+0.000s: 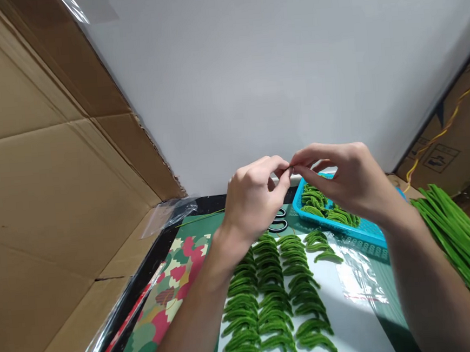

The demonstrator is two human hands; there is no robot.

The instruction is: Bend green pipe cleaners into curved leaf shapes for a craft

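- Left hand [256, 193] and right hand [338, 176] meet at mid-frame, thumbs pinched to fingers; anything between the tips is too small to make out.
- Curved green pieces [273, 306] lie in columns on a white sheet [356, 329], lower centre, the left forearm close beside them.
- The right arm partly covers a blue basket [370, 238].
- Scissors [279, 221] show only their handles.
- Green stems [462, 245] run off the right edge.

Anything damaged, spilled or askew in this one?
One thing: the brown cardboard flap on the left has a ragged edge, as if torn. Nothing looks spilled; the curved green pieces lie in columns on the white sheet.
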